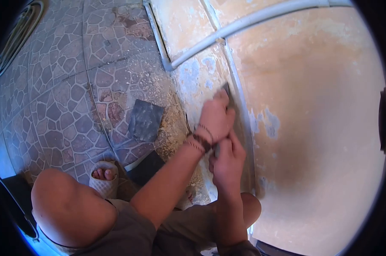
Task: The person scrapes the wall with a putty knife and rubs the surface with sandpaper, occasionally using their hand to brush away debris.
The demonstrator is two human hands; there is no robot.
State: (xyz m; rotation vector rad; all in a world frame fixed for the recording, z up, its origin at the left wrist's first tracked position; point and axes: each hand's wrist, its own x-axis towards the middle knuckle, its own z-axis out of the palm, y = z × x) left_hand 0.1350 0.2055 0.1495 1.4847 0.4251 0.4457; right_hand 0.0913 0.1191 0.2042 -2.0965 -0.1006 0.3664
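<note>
A scraper's dark metal blade [226, 88] rests against the peeling wall [321, 128], close to a raised vertical strip. My left hand [216, 119], with braided bracelets at the wrist, is closed around the scraper near its blade. Just below it, my right hand [229, 164] is closed on what looks like the grey handle end, mostly covered by the fingers. Bare bluish-white patches [271, 123] show where the yellowish coating is gone.
A pale pipe [244, 23] bends across the wall. Dark square pieces [146, 120] and scattered flakes [169, 141] lie on the stone-patterned floor [56, 106]. A black bucket [16, 207] stands lower left, a coiled hose [20, 34] upper left. My sandaled foot [104, 179] is near the dark pieces.
</note>
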